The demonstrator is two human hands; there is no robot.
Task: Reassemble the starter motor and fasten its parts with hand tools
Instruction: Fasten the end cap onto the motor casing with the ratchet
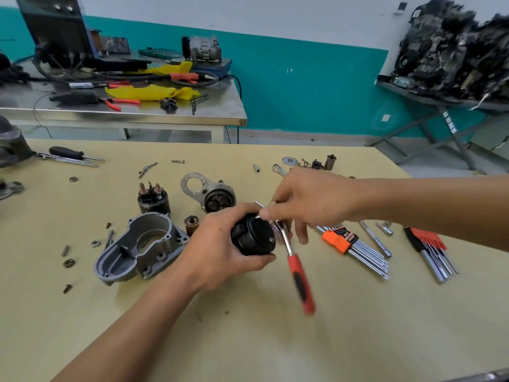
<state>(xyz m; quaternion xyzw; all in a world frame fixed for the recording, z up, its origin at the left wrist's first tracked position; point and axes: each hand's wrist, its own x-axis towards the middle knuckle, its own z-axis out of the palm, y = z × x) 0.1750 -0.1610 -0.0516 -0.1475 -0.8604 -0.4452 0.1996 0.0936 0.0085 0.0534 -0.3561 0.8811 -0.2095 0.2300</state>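
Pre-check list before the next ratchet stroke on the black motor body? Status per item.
1. Left hand grips the black motor body: ok.
2. Right hand pinches the ratchet at its head: ok. The red handle hangs free below and is blurred.
3. Ratchet seated square on the fastener: cannot tell, fingers hide it.
4. Body braced against the table: cannot tell.
5. Handle swing path free: ok on the near side. The hex keys lie close on the right.
6. Gear housing and aluminium cover within reach, not yet fitted: ok.
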